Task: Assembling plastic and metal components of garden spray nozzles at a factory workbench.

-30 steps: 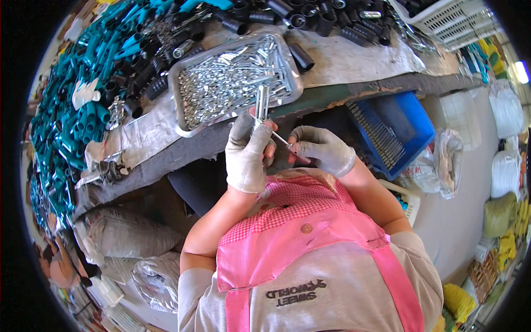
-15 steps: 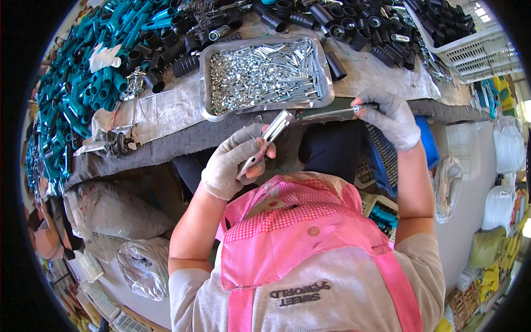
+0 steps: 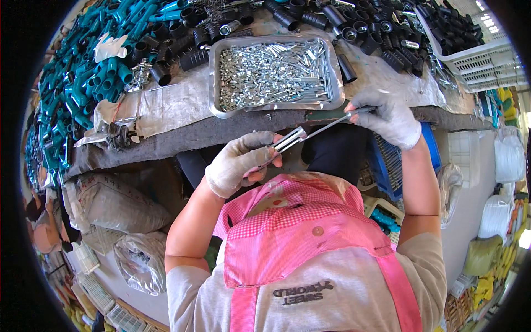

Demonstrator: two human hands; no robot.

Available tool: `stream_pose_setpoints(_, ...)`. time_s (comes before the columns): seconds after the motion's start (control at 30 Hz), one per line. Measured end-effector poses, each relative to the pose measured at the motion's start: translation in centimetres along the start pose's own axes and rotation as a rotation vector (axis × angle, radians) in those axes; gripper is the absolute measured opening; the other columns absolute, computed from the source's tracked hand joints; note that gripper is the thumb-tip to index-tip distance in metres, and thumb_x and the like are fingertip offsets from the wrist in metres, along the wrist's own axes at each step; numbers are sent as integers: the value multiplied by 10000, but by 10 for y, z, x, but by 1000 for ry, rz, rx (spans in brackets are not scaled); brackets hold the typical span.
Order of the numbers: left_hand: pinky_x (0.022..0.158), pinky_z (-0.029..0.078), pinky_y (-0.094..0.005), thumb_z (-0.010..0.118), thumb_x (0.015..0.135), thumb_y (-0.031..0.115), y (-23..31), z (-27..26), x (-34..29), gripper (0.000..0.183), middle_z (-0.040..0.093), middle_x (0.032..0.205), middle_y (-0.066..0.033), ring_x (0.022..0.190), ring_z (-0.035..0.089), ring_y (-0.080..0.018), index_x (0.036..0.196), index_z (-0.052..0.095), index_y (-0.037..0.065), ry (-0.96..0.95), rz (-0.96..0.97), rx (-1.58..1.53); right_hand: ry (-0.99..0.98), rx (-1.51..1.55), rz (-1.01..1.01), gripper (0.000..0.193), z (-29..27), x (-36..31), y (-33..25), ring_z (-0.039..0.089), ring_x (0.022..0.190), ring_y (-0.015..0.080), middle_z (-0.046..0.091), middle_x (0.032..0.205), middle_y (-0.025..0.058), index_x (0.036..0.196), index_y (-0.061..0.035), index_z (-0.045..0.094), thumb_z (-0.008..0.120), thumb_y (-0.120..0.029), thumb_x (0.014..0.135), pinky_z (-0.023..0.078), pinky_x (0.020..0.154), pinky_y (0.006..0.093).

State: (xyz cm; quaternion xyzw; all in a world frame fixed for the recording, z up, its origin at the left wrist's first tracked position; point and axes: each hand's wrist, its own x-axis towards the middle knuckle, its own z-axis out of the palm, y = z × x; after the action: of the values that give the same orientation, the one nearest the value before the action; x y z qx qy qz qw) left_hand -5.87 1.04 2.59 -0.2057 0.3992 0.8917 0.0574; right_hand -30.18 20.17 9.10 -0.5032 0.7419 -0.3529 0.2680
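Note:
My left hand, in a pale fingertip-less work glove, is closed round a shiny slotted metal tube. The tube tilts up to the right in front of the bench edge. Gloved the same way, my right hand pinches one end of a thin metal rod. That rod slants down to the left, its far end at the tube's mouth; whether it reaches inside, I cannot tell. Just beyond both hands lies a metal tray heaped with small silvery pins and pieces.
Teal plastic handles pile up at the bench's left. Black ribbed sleeves lie along the back. A white crate of black parts stands far right. Below the bench are a blue crate and stuffed sacks.
The rod has swung from nearly level to a slant, and its left end has come to the tube's mouth. The tube has moved slightly right and down, tilting flatter.

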Motion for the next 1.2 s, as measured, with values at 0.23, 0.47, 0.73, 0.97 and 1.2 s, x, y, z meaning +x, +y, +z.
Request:
stream_pose_setpoints(0.23, 395, 269, -145, 587, 876, 121, 1, 4, 3, 309, 618, 837, -54, 500, 423, -30, 1177, 563, 55, -44, -32, -23, -100, 57, -147, 150, 23, 10, 1, 613, 780, 139, 634, 846, 56, 899, -8, 655, 693, -23, 756, 479, 715, 264)
stream_pose_setpoints(0.47, 384, 271, -139, 595, 874, 116, 5, -7, -4, 313, 616, 841, -62, 493, 441, -28, 1178, 562, 51, -28, -56, -83, 59, 232, 93, 164, -7, -1, 7, 599, 773, 107, 649, 857, 60, 918, 7, 651, 694, -21, 762, 480, 699, 248)
stream_pose_setpoints(0.73, 397, 264, -129, 563, 888, 130, 5, 6, 3, 372, 599, 820, -11, 508, 413, 2, 1247, 519, 46, -78, -106, 66, -131, 129, 58, 188, 32, 12, -4, 616, 810, 118, 659, 868, 63, 911, -9, 664, 726, -57, 741, 482, 735, 259)
stream_pose_setpoints(0.97, 427, 318, -127, 537, 907, 126, -1, 1, 9, 390, 599, 843, -32, 526, 438, -8, 1277, 480, 19, -224, -189, 79, -346, 74, 86, 213, 40, 17, -9, 638, 743, 103, 682, 810, 56, 880, -11, 689, 765, -88, 697, 493, 704, 235)
stream_pose_setpoints(1.2, 427, 328, -129, 555, 911, 133, -17, -5, 12, 397, 592, 841, -25, 523, 436, -2, 1290, 480, 40, -233, -173, 54, -354, 109, 96, 208, 51, 13, 4, 651, 786, 103, 684, 816, 68, 896, -11, 691, 751, -9, 696, 506, 702, 231)
